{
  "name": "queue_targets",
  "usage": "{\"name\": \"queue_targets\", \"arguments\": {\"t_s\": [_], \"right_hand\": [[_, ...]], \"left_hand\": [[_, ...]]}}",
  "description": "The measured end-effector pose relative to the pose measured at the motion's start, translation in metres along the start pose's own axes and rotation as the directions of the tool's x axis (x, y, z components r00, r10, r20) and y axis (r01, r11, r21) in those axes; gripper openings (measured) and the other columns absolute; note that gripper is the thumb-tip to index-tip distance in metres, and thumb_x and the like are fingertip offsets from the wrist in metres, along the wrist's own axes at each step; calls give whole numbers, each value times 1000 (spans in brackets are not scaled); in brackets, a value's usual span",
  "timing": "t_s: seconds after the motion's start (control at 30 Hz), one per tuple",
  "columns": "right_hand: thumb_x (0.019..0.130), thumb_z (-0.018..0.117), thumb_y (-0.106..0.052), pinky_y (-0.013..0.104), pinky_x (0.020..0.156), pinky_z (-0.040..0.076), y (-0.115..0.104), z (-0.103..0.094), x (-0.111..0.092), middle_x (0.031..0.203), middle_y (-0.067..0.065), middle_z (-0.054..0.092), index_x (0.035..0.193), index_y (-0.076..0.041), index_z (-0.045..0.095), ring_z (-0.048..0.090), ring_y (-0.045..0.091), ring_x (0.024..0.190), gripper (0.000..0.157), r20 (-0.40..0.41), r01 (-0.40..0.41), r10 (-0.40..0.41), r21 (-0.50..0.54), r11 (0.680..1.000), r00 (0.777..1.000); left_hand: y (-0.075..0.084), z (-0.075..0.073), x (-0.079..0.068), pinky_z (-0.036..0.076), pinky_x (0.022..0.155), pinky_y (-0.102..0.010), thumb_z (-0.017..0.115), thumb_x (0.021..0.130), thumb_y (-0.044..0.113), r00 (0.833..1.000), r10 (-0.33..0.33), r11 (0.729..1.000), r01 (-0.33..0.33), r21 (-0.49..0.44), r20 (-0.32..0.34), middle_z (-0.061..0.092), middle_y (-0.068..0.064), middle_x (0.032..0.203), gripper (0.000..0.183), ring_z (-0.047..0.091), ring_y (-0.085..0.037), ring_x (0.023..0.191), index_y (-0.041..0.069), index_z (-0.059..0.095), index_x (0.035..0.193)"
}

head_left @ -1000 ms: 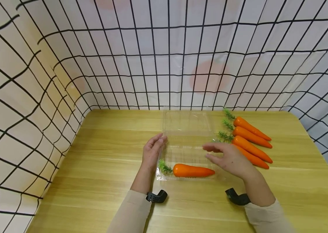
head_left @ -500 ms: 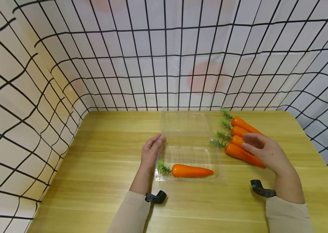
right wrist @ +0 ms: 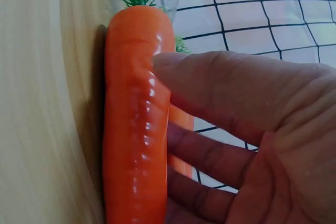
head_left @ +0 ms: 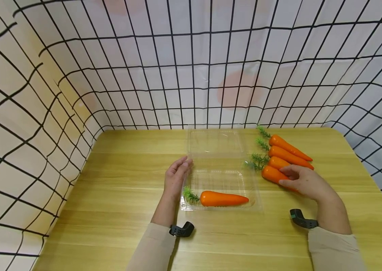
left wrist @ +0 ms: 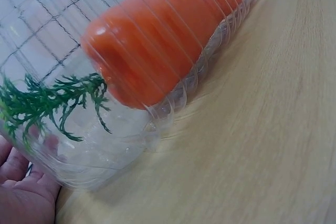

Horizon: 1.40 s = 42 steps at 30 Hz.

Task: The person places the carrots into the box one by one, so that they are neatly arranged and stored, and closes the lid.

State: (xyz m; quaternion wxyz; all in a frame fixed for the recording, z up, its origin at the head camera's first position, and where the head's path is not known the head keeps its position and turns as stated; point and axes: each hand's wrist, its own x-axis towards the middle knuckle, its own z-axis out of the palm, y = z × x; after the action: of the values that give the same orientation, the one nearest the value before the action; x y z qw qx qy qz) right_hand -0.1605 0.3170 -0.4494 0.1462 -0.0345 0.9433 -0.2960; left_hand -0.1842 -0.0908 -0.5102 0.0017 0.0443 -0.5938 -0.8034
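A clear plastic clamshell box [head_left: 216, 177] lies with its lid [head_left: 216, 141] folded back behind it. Inside, along the front, is a carrot [head_left: 224, 198] with green leaves, tip to the right. My left hand [head_left: 176, 175] holds the box's left side; in the left wrist view some fingers [left wrist: 16, 166] show at the plastic by the leaves. My right hand [head_left: 304, 182] grips the nearest carrot [head_left: 272, 174] of the group at the right. In the right wrist view the thumb lies on this carrot [right wrist: 136, 103], with the other fingers along its far side.
Beside the gripped carrot lie another partly covered carrot [head_left: 276, 162], a second carrot [head_left: 289, 156] and a third carrot [head_left: 289, 146], leaves toward the box. Black wire grid panels [head_left: 184, 75] wall the wooden table [head_left: 119, 195] at the back and sides.
My right hand has moved right from above the box to the carrots and closed on the nearest one. The left hand stays at the box; the view has shifted slightly.
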Motion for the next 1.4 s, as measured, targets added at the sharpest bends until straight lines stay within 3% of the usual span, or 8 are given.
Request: {"name": "queue_targets", "arguments": {"t_s": [0.1,0.3,0.4,0.63,1.0,1.4], "right_hand": [[93,74,-42,58,96,49,-1,2,0,127,27,64,136,2,57,60,42,115,64,18,-3,3,-4,1000,1000],[90,78,-36,36,81,50,-1,6,0,113,19,67,131,2,60,61,29,99,59,23,16,-16,-18,1000,1000],[90,78,-38,31,78,47,-2,5,-2,111,17,66,130,2,60,59,26,96,59,26,17,-16,-21,1000,1000],[89,76,-47,31,80,49,-8,-5,-11,115,16,66,134,-1,59,61,26,100,67,22,-11,12,-37,999,1000],[93,73,-48,32,80,51,-10,-22,-20,124,23,62,140,2,52,59,32,105,72,-14,-34,34,-42,999,999],[93,69,-54,37,87,51,-33,-15,-21,129,22,63,143,-8,54,59,35,114,70,-107,18,-17,6,1000,994]], "left_hand": [[0,0,0,45,116,-41,58,103,15,1000,-2,1000,2,-7,-3,62,-26,139,42,59,-38,133,-5,55,140],[0,1,-1,46,114,-39,58,104,14,1000,-3,1000,2,-9,-17,63,-25,138,41,60,-36,132,-4,56,140],[0,1,0,47,114,-38,58,104,14,1000,2,1000,-2,-9,-14,63,-25,139,41,60,-35,132,-5,56,140],[0,1,0,46,114,-37,57,104,13,1000,-7,1000,6,-22,-14,63,-24,139,40,60,-36,133,-4,56,140],[-1,1,2,46,115,-38,57,104,14,1000,-3,1000,3,-19,-14,63,-24,138,40,60,-35,132,-4,57,140],[0,1,1,48,113,-36,57,104,11,1000,10,1000,-11,-24,-16,65,-24,136,39,61,-35,131,-5,57,139]]}}
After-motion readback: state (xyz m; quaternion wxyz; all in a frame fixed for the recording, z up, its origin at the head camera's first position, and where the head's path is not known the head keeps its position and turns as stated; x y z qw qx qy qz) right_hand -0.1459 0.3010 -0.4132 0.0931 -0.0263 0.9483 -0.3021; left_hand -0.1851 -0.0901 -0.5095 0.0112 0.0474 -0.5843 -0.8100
